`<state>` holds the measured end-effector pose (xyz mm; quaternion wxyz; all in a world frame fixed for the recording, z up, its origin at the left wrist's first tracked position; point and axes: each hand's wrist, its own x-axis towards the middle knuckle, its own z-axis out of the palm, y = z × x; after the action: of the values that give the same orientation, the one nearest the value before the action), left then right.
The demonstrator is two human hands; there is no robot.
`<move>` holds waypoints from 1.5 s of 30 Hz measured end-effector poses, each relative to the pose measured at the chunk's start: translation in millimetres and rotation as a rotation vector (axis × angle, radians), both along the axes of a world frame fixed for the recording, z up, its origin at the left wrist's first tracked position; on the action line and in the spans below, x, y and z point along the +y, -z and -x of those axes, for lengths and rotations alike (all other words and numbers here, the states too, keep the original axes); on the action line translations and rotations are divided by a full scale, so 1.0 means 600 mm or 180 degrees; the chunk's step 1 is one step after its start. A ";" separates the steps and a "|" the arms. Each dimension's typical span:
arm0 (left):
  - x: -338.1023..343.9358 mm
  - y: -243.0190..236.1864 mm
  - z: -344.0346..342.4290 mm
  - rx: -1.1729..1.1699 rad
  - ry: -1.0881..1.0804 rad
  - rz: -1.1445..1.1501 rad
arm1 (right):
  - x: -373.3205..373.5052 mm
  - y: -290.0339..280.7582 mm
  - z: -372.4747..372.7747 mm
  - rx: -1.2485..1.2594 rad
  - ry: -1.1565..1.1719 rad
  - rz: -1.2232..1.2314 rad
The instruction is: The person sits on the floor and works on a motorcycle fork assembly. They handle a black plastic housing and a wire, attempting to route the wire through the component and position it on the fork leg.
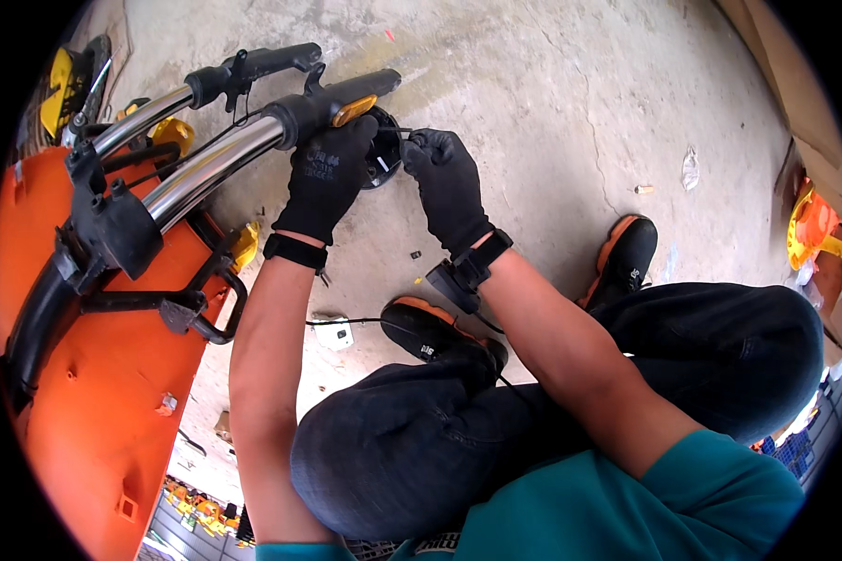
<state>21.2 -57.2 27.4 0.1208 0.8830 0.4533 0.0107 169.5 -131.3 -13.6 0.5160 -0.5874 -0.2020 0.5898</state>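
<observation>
Both my hands wear black gloves. My right hand (pixel 444 182) is closed, thumb and fingers pinching a thin black cable (pixel 399 130). This cable runs across to my left hand (pixel 332 178), which is beside the lower end of a motorcycle-type front fork (pixel 220 173) with chrome tubes and black lower legs. The left fingers look curled, but what they hold is hidden. Behind them lies a round black part (pixel 384 164) like a shallow shell, partly covered by the left hand. An amber reflector (pixel 355 110) is fixed to the fork leg just above that hand.
The fork is joined to a black frame over an orange panel (pixel 84 374) at left. A white plate-like piece (pixel 332 334) lies near my left shoe (pixel 440 332); a dark cord passes there. Yellow and orange parts (pixel 814 224) and cardboard (pixel 786 84) stand at right.
</observation>
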 end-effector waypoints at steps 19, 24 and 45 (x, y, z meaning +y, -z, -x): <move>0.003 0.021 -0.003 -0.0119 -0.0183 -0.0167 | 0.033 -0.026 0.003 0.1166 0.0419 -0.0308; -0.007 0.000 0.005 -0.0366 -0.0049 -0.0137 | 0.011 -0.048 0.000 0.0686 0.0020 -0.0225; -0.005 -0.005 0.039 -0.0358 0.0044 -0.0379 | -0.006 -0.081 0.017 -0.0038 -0.0211 -0.0454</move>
<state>-2.1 -60.0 30.5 0.0935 0.8898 0.4382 0.0864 159.3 -135.1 35.3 0.5355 -0.5456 -0.2659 0.5872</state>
